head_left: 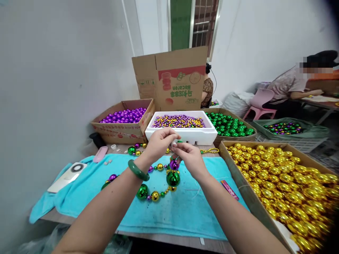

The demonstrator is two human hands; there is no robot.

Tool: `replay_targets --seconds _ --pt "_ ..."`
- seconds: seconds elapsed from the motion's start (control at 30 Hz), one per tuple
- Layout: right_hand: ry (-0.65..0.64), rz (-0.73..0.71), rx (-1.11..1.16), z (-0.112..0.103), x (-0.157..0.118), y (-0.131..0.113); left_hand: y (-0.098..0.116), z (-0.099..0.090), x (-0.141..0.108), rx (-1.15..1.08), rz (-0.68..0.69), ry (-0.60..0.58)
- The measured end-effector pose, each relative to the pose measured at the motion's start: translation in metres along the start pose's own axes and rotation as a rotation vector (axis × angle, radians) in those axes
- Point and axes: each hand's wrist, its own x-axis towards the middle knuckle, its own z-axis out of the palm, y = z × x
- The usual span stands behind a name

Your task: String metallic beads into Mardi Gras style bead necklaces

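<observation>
My left hand (pixel 162 143) and right hand (pixel 192 158) meet above the middle of the worktop (pixel 218 246), nearer its back edge than its front. The left is drawn narrow, thumb and finger pressed together at a small pale bit (too tiny for me to say what it is), and a green bangle (pixel 138 170) sits round that wrist. The right is pinched narrow too, gripping the top of my string of beads (pixel 173 179). The string hangs from just under my fingers, a purple ball above a big green one, and curves round onto the blue towel (pixel 169 220), with gold, green and purple balls along it. More balls (pixel 112 177) show past my left forearm; I cannot tell whether they belong to the same string.

Towards the towel's left edge lies a white device (pixel 66 178) with a dark round piece on it. A red packet (pixel 229 189) lies near the towel's right edge, beside the box of gold balls (pixel 280 176) at the worktop's right edge. By the back edge, from left to right, stand a cardboard box of purple balls (pixel 116 132), a white foam box (pixel 182 135) of small mixed beads and a box of green balls (pixel 230 125). Beyond the right back corner, a person (pixel 287 83) in a pale top leans over another table (pixel 321 100).
</observation>
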Motion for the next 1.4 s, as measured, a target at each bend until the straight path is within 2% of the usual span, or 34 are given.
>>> replay_targets --seconds 0.27,0.47,0.6,0.7,0.8,0.9,0.97,1.03,1.23,1.4 --pt "0.083 -0.001 -0.052 -0.002 -0.008 0.014 -0.017 0.007 -0.005 -0.229 -0.144 -0.010" --pt "-0.004 0.020 -0.030 -0.011 -0.011 0.016 -0.025 0.014 -0.009 -0.331 -0.208 0.003" --pt "0.006 0.087 0.018 -0.018 -0.010 0.018 -0.030 0.015 -0.011 -0.400 -0.207 0.028" --pt "0.018 0.117 0.032 -0.022 -0.011 0.015 -0.034 0.015 -0.012 -0.363 -0.204 0.062" --pt "0.056 0.119 0.037 -0.027 -0.012 0.010 -0.043 0.015 -0.016 -0.214 -0.221 0.102" --pt "0.089 0.107 0.020 -0.033 -0.014 0.004 -0.055 0.018 -0.023 -0.087 -0.250 -0.015" --pt "0.097 0.103 0.005 -0.037 -0.015 0.001 -0.062 0.021 -0.029 -0.073 -0.248 -0.131" --pt "0.108 0.100 -0.006 -0.039 -0.015 0.000 -0.068 0.026 -0.034 -0.098 -0.241 -0.195" --pt "0.130 0.081 -0.016 -0.040 -0.014 -0.006 -0.071 0.038 -0.037 -0.138 -0.236 -0.150" --pt "0.126 0.061 -0.066 -0.033 -0.013 -0.014 -0.067 0.031 -0.037 -0.080 -0.257 -0.165"
